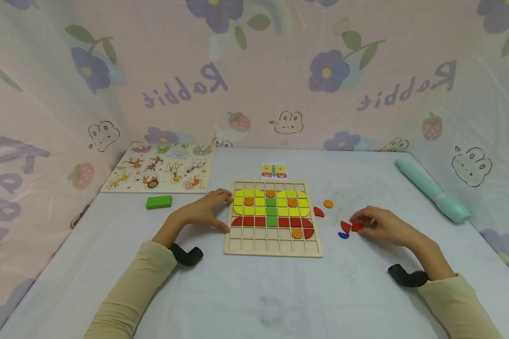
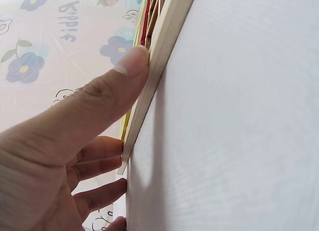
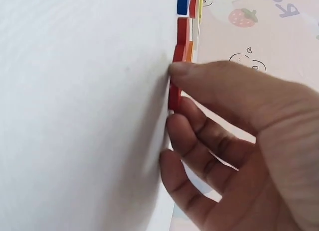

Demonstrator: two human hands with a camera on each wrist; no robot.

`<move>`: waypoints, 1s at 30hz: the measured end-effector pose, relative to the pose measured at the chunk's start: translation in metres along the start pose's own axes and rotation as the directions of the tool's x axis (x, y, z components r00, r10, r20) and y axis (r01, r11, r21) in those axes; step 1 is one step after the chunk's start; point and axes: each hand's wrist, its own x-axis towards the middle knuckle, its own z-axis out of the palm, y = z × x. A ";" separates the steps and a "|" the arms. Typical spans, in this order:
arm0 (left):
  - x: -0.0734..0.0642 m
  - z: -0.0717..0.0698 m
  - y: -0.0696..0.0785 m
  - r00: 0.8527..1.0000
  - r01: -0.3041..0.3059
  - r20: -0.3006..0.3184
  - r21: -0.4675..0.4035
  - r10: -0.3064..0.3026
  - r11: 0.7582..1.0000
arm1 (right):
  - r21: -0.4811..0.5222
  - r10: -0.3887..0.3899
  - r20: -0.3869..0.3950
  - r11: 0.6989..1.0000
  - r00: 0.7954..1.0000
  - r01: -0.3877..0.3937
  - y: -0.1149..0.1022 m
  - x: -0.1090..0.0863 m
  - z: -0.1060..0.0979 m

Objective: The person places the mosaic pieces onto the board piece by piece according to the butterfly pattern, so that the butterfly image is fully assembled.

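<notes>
A wooden grid board [image 1: 246, 244] lies mid-table, filled with yellow, red, green and orange pieces in a butterfly-like pattern. My left hand [image 1: 203, 210] rests against its left edge, thumb and fingertips touching the rim [image 2: 144, 99] with fingers spread. To the right of the board, my right hand [image 1: 383, 227] pinches a red piece [image 1: 357, 227] between thumb and finger at the tabletop; its full outline is partly hidden by the fingers. Close beside it lie another red piece [image 1: 345, 226] and a blue half-round piece [image 1: 343, 235].
Nearer the board are a red piece [image 1: 318, 212] and an orange disc [image 1: 328, 204]. A pattern card [image 1: 274, 171] lies behind the board. At the left are an animal puzzle board [image 1: 161, 169] and a green block [image 1: 159, 202]; a mint-green tapered object [image 1: 432, 190] lies far right.
</notes>
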 end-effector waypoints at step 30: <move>0.000 0.000 -0.002 1.000 -0.011 -0.003 -0.007 0.011 1.000 | -0.055 0.026 -0.059 0.998 0.998 -0.029 -0.013 0.014 0.005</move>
